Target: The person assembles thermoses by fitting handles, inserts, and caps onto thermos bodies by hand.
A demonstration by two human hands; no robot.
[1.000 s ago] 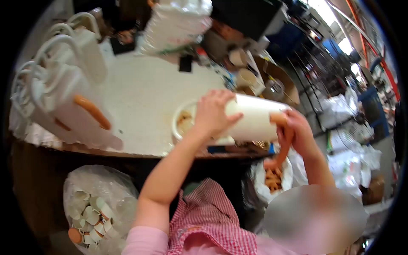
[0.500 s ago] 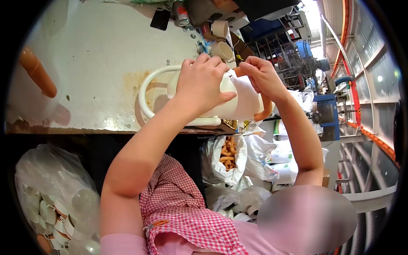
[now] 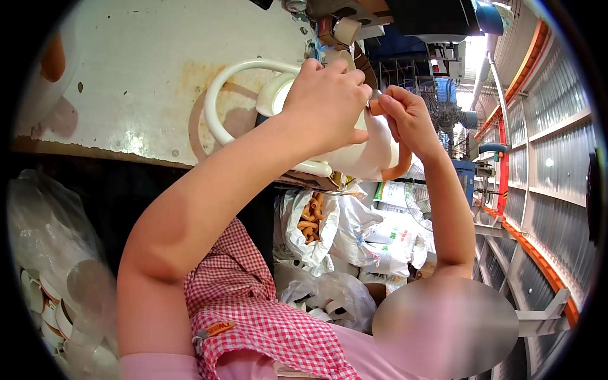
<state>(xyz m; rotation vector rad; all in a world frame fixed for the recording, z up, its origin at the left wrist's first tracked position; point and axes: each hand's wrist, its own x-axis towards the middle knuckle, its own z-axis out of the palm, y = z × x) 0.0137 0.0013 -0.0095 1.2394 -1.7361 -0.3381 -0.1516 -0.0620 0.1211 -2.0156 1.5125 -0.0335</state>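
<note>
Vessel (image 3: 370,155), one, with one orange handle (image 3: 401,166), in two hands (image 3: 330,101)

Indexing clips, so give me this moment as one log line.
left hand: gripping white jug | right hand: fingers on orange handle | handle: at jug's side

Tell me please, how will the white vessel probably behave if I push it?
The white vessel probably stays stiff, since its wall shows no sagging. Its rounded body may tend to roll, but the protruding hoop handle could limit this. Its smooth surface might be slippery.
</note>
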